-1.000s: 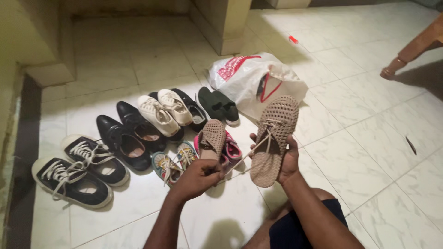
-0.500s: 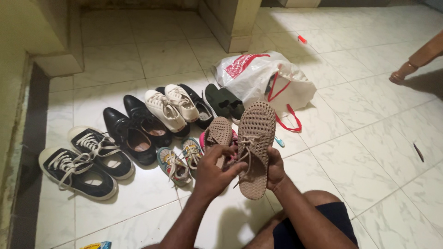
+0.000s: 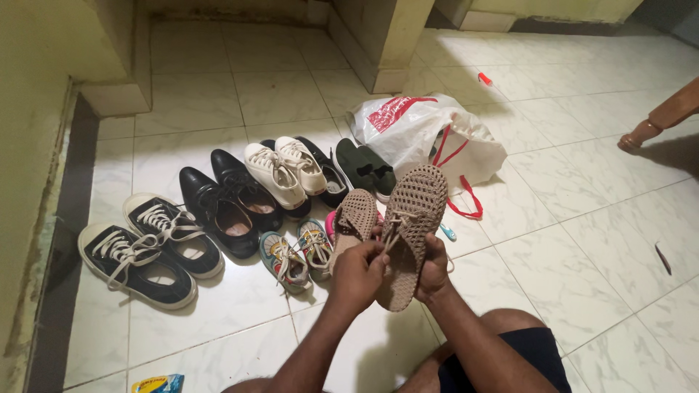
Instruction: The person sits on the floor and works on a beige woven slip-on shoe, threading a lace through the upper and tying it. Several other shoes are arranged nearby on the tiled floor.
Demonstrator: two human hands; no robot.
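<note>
White tiled floor [image 3: 553, 240], bare toward 3 o'clock, shoes [image 3: 240, 211] crowding 9 to 12, woven slipper [image 3: 409, 233] raised at centre, long axis toe toward 12, right hand [image 3: 435, 268] clasping its edge, left hand [image 3: 358, 273] pinching its strap.

One head-worn camera looks steeply down and forward, close over the tiled floor [image 3: 568, 240].

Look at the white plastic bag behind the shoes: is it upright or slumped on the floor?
Slumped. The white plastic bag lies crumpled on the tiled floor, its red handles trailing flat.
</note>
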